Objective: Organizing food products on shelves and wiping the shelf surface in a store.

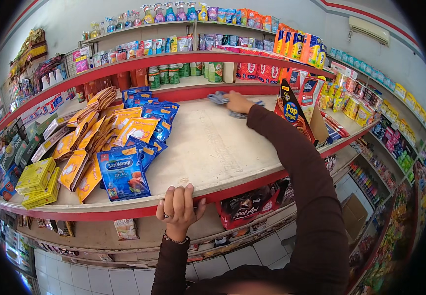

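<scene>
My right hand [237, 102] reaches far across a whitish wooden shelf board [205, 147] and presses on a bunched grey-blue cloth [218, 98] near the back edge. Part of the cloth spreads out beneath the palm. My left hand [180, 208] grips the red-edged front lip [220, 193] of the same board, fingers over the top. Just left of it lie blue SariWangi tea packets [122, 173] in an overlapping heap. Orange tea packets [84, 140] are piled beside them. Faint marks show on the bare wood between my hands.
Yellow boxes [38, 180] are stacked at the board's left front. Right of my arm stand a black snack carton [291, 110] and red-and-white packs [308, 92]. A red-edged upper shelf [183, 57] crosses behind. Below, a lower shelf holds dark Kapal Api packs [248, 204].
</scene>
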Action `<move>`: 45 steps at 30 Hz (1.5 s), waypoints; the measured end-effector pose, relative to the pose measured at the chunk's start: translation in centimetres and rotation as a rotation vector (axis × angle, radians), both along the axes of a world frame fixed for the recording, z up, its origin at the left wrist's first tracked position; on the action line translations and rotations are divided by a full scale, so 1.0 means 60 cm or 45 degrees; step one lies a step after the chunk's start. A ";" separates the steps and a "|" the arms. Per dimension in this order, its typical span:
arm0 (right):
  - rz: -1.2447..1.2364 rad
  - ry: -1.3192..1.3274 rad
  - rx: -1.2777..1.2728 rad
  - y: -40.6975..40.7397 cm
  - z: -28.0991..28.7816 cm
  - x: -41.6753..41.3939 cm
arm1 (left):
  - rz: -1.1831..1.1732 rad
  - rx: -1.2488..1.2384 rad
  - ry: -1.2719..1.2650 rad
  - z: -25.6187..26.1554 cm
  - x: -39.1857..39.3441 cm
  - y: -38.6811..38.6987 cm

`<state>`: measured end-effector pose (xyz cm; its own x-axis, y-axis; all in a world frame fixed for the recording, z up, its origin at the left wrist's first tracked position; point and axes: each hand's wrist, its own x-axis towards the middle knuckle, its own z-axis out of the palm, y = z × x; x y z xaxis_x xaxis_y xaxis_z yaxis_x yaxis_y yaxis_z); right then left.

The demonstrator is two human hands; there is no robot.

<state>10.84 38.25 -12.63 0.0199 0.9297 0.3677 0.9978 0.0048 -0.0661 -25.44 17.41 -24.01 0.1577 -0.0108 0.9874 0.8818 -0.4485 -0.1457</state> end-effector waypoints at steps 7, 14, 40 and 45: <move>-0.552 -0.518 0.167 -0.072 0.039 0.060 | 0.000 -0.023 -0.035 0.002 0.000 0.000; -0.237 -0.240 0.567 -0.108 0.117 -0.040 | 0.012 0.019 -0.028 0.000 0.003 0.008; 0.489 0.006 0.060 -0.127 0.005 -0.105 | -0.007 -0.066 -0.055 -0.001 -0.002 -0.006; 0.125 -0.080 0.045 -0.098 0.021 0.025 | -0.017 -0.101 -0.058 0.004 0.011 -0.011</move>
<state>12.36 32.39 -11.38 -0.0946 0.9124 0.3981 0.9946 0.1038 -0.0016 -24.79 16.72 -23.80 0.1133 0.0656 0.9914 0.8804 -0.4691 -0.0695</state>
